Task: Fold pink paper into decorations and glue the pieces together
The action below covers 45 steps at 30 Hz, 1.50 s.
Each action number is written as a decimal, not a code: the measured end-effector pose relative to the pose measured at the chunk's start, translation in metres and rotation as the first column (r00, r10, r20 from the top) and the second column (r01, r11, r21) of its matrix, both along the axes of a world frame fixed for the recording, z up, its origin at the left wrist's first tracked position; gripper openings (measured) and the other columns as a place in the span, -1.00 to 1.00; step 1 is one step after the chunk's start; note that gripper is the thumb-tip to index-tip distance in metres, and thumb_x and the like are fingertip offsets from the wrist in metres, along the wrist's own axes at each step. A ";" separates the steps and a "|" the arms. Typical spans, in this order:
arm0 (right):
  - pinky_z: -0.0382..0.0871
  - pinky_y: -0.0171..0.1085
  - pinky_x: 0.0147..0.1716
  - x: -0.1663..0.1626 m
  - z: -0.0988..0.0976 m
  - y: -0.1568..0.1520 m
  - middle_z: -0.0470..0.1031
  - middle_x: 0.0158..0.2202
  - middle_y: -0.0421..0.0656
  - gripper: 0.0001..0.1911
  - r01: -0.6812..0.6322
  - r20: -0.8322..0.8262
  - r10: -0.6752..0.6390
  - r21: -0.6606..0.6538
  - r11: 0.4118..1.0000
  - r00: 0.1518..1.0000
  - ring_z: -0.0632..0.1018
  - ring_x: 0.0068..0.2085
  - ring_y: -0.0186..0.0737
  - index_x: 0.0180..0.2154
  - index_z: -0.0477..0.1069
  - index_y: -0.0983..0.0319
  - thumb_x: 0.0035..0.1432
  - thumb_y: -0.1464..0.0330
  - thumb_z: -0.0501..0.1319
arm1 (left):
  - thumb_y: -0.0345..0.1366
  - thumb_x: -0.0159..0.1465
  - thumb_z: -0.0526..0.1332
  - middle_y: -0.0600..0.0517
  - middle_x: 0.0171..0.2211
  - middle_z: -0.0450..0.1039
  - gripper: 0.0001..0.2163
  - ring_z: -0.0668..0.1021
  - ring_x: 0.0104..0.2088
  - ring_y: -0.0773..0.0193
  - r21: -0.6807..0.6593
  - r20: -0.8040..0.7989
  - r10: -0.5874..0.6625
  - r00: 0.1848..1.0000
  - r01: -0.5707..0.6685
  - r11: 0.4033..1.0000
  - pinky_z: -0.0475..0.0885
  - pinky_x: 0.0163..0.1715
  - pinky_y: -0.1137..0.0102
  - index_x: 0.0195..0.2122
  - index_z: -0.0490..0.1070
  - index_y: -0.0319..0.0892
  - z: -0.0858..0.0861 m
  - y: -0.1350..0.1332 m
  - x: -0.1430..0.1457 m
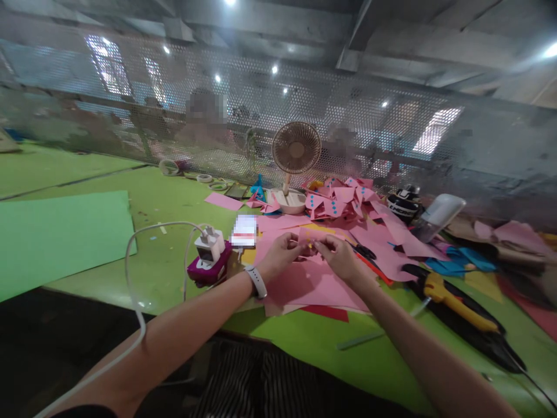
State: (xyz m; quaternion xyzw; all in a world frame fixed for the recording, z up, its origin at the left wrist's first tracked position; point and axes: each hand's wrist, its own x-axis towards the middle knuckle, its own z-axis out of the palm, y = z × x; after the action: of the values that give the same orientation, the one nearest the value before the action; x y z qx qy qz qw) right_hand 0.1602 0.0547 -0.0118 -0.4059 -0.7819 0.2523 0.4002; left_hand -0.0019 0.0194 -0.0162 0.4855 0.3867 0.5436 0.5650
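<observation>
Dim in here under the grey ceiling (pixel 282 26), where lamps (pixel 274 69) glare as small white spots — the far-right one flares widest. Windows (pixel 437 129) glow through the mesh screen (pixel 256 110), everything behind it hazy. Deep shadow sits below the table (pixel 161 197). Detail blurs between left hand (pixel 284 251) and right hand (pixel 337 255); the phone (pixel 244 227) is pixelated, and forearms (pixel 191 316) stretch towards the corners.

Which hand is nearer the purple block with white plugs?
Left. The left hand is to the right of the purple block, apart from it; the right hand is farther right, beyond the left hand.
</observation>
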 end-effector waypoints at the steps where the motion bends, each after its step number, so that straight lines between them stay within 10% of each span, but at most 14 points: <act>1: 0.25 -0.33 -0.50 0.001 0.001 0.000 0.45 -0.52 -0.17 -0.76 -0.002 -0.006 0.002 -0.014 1.000 1.000 0.40 -0.51 -0.29 -0.48 0.39 0.25 0.10 0.26 0.09 | -0.26 0.10 0.31 -0.09 -0.38 0.50 -0.73 0.57 -0.34 0.24 0.000 -0.014 -0.003 1.000 0.003 1.000 0.43 -0.28 0.29 -0.32 0.24 -0.25 0.000 0.000 0.000; 24: 0.25 -0.34 -0.49 0.005 -0.001 0.000 0.47 -0.50 -0.17 -0.80 -0.033 -0.026 0.031 -0.047 0.998 0.999 0.41 -0.48 -0.30 -0.43 0.45 0.28 0.04 0.29 0.14 | -0.22 0.14 0.27 -0.09 -0.33 0.50 -0.76 0.56 -0.24 0.22 0.013 -0.038 -0.051 0.998 0.052 0.999 0.44 -0.23 0.27 -0.31 0.28 -0.25 -0.003 0.003 -0.002; 45: 0.25 -0.29 -0.40 0.004 0.006 -0.009 0.47 -0.38 -0.11 -0.83 0.009 0.224 -0.049 0.175 0.985 0.973 0.43 -0.38 -0.24 -0.38 0.42 0.25 0.13 0.36 0.07 | -0.17 0.06 0.32 -0.10 -0.28 0.49 -0.69 0.55 -0.21 0.19 0.042 -0.040 -0.052 0.998 0.054 0.998 0.43 -0.20 0.27 -0.31 0.30 -0.25 -0.002 -0.001 -0.001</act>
State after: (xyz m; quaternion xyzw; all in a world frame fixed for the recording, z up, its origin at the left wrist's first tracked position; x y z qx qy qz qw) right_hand 0.1640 0.0462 -0.0053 -0.4072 -0.8356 0.1295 0.3453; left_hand -0.0026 0.0188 -0.0186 0.5182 0.3728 0.5272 0.5609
